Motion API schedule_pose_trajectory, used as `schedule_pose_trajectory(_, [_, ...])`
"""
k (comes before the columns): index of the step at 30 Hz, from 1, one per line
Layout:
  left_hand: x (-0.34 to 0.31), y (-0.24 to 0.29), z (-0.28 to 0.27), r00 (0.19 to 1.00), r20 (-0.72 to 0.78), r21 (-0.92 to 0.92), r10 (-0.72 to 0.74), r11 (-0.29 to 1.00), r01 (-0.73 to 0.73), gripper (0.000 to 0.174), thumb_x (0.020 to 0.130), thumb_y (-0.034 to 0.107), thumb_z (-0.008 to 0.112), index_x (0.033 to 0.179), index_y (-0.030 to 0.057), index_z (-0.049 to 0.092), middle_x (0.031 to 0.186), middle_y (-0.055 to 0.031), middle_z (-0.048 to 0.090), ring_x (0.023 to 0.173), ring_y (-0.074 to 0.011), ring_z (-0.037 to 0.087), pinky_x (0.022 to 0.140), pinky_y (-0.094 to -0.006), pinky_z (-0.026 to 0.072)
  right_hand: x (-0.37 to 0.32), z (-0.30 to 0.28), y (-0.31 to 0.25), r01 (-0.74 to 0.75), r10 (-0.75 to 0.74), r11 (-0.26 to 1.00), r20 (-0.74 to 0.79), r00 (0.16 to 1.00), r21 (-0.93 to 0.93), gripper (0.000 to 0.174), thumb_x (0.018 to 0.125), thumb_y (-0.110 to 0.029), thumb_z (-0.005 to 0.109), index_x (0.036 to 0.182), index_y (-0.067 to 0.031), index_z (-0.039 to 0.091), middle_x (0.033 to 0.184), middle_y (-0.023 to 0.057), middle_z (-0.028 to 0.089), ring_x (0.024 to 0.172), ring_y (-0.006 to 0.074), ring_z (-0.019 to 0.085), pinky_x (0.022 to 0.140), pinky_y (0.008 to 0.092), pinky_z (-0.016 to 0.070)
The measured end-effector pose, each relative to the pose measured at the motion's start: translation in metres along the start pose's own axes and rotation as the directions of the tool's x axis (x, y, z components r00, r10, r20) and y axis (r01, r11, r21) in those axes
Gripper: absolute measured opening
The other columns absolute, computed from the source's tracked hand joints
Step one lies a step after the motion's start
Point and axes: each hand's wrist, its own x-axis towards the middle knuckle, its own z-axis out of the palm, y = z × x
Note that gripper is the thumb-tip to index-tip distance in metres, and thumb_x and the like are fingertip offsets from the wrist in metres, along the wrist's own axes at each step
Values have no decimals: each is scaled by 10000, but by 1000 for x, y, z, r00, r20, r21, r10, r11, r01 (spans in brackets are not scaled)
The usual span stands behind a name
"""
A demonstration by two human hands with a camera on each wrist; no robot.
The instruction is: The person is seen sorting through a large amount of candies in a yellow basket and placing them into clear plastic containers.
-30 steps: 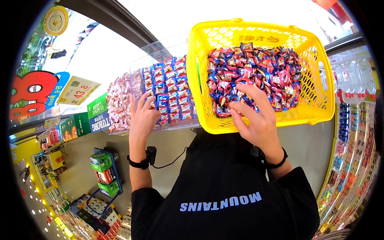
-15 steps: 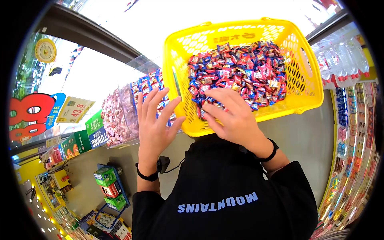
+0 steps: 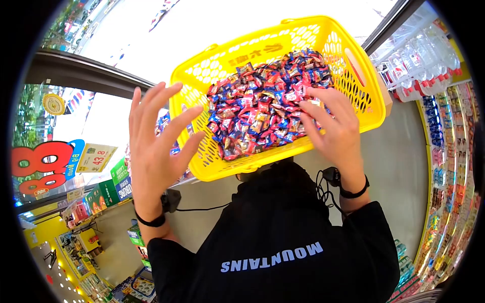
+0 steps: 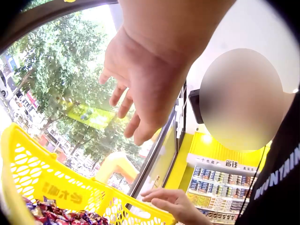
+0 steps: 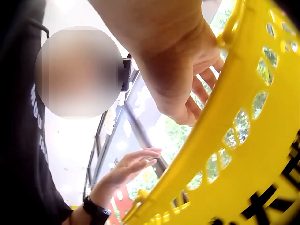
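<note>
Wrapped candies [image 3: 262,113]: heaped in yellow basket [image 3: 375,103], presumably for containment | Left hand [image 3: 155,149]: open, fingers spread beside basket, perhaps for steadying | Right hand [image 3: 337,132]: open, fingers loosely bent over candies, presumably for reach; contact unclear.

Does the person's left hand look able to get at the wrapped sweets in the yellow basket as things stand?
Probably yes: the left hand is open beside the basket, and no lid covers the sweets, though its wall may need clearing.
</note>
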Motion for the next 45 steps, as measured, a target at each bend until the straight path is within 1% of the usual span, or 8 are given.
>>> schedule_pose_trajectory(7, [109, 20, 28, 977, -6, -153, 213, 965, -211, 346, 879, 159, 857, 1217, 129, 792, 1528, -124, 619, 1462, -375, 543, 1195, -498, 436, -10, -27, 48, -90, 89, 995, -19, 996, -34, 221, 854, -96, 845, 1065, -62, 789, 1175, 98, 744, 1065, 327, 707, 981, 459, 561])
schedule_pose_trajectory(11, [144, 47, 93, 940, 106, -334, 326, 902, -275, 232, 862, 183, 864, 1078, 121, 808, 1476, -126, 629, 1401, -386, 560, 1185, -511, 439, -17, -26, 60, -133, 133, 991, -8, 991, 10, 210, 861, -123, 836, 1058, -67, 788, 1176, 97, 745, 1063, 328, 706, 973, 457, 561])
schedule_pose_trajectory(14, [143, 62, 150, 842, 280, -391, 461, 856, -338, 185, 809, 211, 884, 981, 162, 837, 1478, -121, 626, 1462, -359, 513, 1242, -553, 377, -16, -23, 61, -79, 78, 996, 12, 997, 36, 202, 867, -153, 826, 1049, -75, 782, 1173, 97, 744, 1070, 324, 702, 973, 457, 558])
schedule_pose_trajectory(19, [113, 82, 204, 633, 529, -313, 565, 823, -474, 498, 782, 317, 907, 1258, 234, 787, 1603, -86, 519, 1601, -314, 364, 1323, -626, 246, -13, -24, 61, -70, 70, 997, 1, 998, 37, 200, 866, -160, 806, 1035, -61, 764, 1158, 87, 739, 1070, 301, 701, 978, 449, 549])
schedule_pose_trajectory(23, [109, 83, 217, 667, 541, -240, 513, 854, -462, 601, 697, 361, 949, 1247, 173, 797, 1582, -65, 542, 1598, -295, 367, 1343, -598, 213, -14, -22, 61, -77, 77, 997, -15, 997, 21, 206, 862, -158, 810, 1031, -53, 757, 1156, 86, 736, 1064, 300, 701, 977, 449, 550])
schedule_pose_trajectory(29, [123, 83, 194, 655, 593, -229, 469, 878, -421, 315, 725, 325, 923, 993, 171, 860, 1472, -55, 628, 1563, -291, 409, 1339, -582, 235, -13, -21, 60, -86, 86, 996, -13, 996, 21, 207, 862, -155, 817, 1035, -56, 761, 1149, 91, 733, 1053, 304, 700, 974, 449, 554])
schedule_pose_trajectory(36, [121, 79, 108, 905, 221, -195, 363, 926, -324, 168, 748, 254, 909, 856, 156, 826, 1402, -9, 671, 1481, -303, 508, 1301, -580, 320, -12, -23, 58, -58, 58, 997, 13, 998, 53, 239, 849, -198, 858, 1028, -67, 771, 1166, 81, 728, 1065, 301, 695, 976, 443, 550])
schedule_pose_trajectory(45, [46, 80, 51, 986, 97, -141, 135, 983, -120, 191, 740, 224, 911, 886, 191, 791, 1405, -15, 691, 1457, -349, 542, 1267, -638, 356, 0, -19, 8, 121, -147, 955, 78, 986, 271, 343, 774, -235, 905, 1062, -98, 778, 1225, 83, 719, 1175, 300, 679, 1078, 515, 520])
